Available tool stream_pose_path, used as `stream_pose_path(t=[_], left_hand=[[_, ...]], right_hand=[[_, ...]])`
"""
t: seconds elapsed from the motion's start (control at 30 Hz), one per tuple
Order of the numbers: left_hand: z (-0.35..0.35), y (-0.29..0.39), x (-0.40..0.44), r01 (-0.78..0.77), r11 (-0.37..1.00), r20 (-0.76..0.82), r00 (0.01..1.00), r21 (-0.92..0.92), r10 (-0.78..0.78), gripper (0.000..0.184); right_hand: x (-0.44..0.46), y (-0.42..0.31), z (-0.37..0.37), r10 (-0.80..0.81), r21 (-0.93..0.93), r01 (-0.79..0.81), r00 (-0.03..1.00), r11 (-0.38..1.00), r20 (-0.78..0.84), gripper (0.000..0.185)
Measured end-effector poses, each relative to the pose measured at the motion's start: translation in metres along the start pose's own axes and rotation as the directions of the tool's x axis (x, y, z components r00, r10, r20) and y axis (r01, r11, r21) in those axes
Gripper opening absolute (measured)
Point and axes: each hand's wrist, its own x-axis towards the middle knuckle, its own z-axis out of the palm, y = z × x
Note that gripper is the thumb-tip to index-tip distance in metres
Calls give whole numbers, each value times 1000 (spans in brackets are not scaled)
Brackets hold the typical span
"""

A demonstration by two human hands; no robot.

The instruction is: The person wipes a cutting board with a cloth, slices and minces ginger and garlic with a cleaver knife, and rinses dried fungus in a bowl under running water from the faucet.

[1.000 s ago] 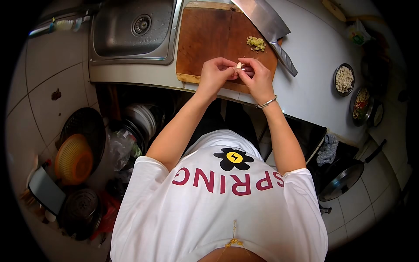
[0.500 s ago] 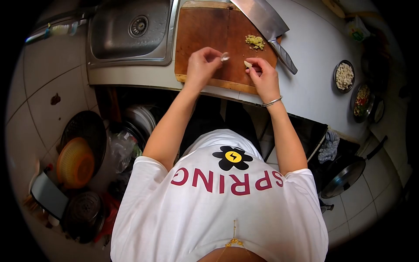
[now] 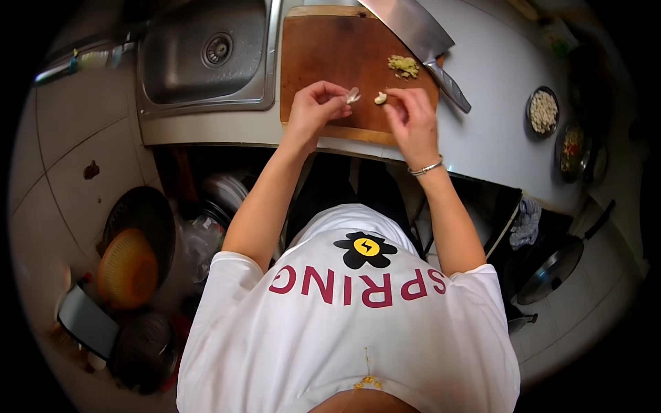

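Over the wooden cutting board [image 3: 323,48], my left hand [image 3: 317,109] is closed, pinching a thin, pale piece of garlic skin [image 3: 353,95]. My right hand [image 3: 413,118], with a bracelet at its wrist, holds a whitish garlic clove [image 3: 380,98] between thumb and fingertips. The two hands are apart, with the clove and the skin facing each other across a small gap. A small heap of chopped garlic [image 3: 403,67] lies on the board just beyond my right hand. Across the board's far right corner rests a cleaver [image 3: 413,31], its handle over the counter.
A steel sink [image 3: 206,62] adjoins the board on the left. On the white counter [image 3: 489,89] to the right stand a bowl of pale diced pieces [image 3: 543,112] and a bowl of mixed colourful bits [image 3: 571,151]. An orange basket [image 3: 129,268] and a lidded pan [image 3: 547,275] are lower down.
My right hand has turned and shifted slightly left, bringing the clove nearer to my left hand. More of the skin in my left hand shows. The view has tilted a little.
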Motion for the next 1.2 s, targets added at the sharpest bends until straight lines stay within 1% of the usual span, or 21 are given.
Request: stream_pose_path(t=[0.03, 0.07, 0.1, 0.13, 0.17, 0.23, 0.3, 0.33, 0.47, 0.5, 0.57, 0.6, 0.63, 0.7, 0.77, 0.83, 0.9, 0.97, 1.1, 1.13, 1.2], left_hand=[[5, -3, -7, -21, 997, 43, 999, 69, 18, 12], [12, -7, -13, -48, 990, 100, 994, 133, 35, 12], [21, -10, -19, -81, 978, 167, 985, 191, 49, 12], [32, -13, -28, -45, 966, 189, 982, 255, -4, 13], [44, -18, -36, -12, 962, 229, 972, 274, -53, 13], [64, -27, -47, 50, 946, 294, 944, 322, -150, 14], [71, -49, -49, -77, 898, 345, 934, 433, -86, 19], [75, -51, -52, -108, 868, 340, 937, 484, -73, 20], [78, -57, -55, -64, 887, 269, 961, 458, -70, 21], [76, -58, -56, -61, 889, 241, 969, 454, -57, 21], [69, -61, -53, -66, 873, 183, 983, 483, -27, 20], [67, -61, -52, -71, 857, 148, 989, 511, -6, 20], [61, -61, -51, -92, 861, 112, 993, 501, 40, 20], [51, -65, -42, -150, 864, 34, 988, 481, 152, 19], [49, -62, -30, -225, 865, -28, 964, 449, 265, 25], [46, -57, -9, -327, 704, -31, 895, 630, 444, 28], [54, -53, 5, -322, 426, 6, 803, 846, 595, 31], [72, -42, 6, -358, 252, 113, 745, 899, 657, 26], [68, -40, 22, -390, 249, 157, 760, 887, 631, 12], [68, -40, 21, -399, 250, 161, 755, 882, 635, 10], [65, -40, 21, -430, 251, 165, 724, 867, 670, 13]], right_hand=[[-7, -12, 1, 22, 119, -25, 999, 993, 23, 20], [-17, -15, 9, 103, 354, -119, 993, 928, 64, 19], [-29, -12, 16, 169, 562, -202, 979, 802, 110, 19], [-42, -7, 15, 214, 581, -243, 970, 776, 118, 17], [-56, 0, 13, 335, 751, -341, 927, 566, 169, 13], [-92, 21, 3, 490, 814, -428, 846, 392, 209, 9], [-137, 48, -13, 674, 857, -454, 715, 244, 187, 8], [-162, 69, -21, 727, 901, -386, 675, 198, 130, 8], [-250, 210, -42, 936, 965, -203, 339, 168, -92, 11], [-261, 243, -47, 952, 945, -250, 274, 210, -139, 11], [-279, 309, -52, 972, 950, -241, 174, 197, -157, 16], [-284, 335, -57, 972, 950, -242, 178, 197, -156, 18], [-284, 355, -64, 983, 948, -285, 152, 143, -103, 29], [-275, 369, -81, 995, 934, -350, 92, 72, -42, 69], [-268, 365, -97, 990, 879, -464, 128, 115, -62, 77], [-265, 355, -97, 983, 860, -482, 148, 169, -110, 65], [-276, 351, -89, 957, 800, -573, 288, 176, -4, 46], [-288, 322, -74, 864, 607, -669, 500, 429, -59, 28], [-214, 162, -96, 496, 370, -415, 855, 831, -153, 27], [-185, 130, -106, 290, 179, -254, 933, 951, -215, 27], [-121, 84, -115, -80, -153, 46, 972, 987, -219, 34]])
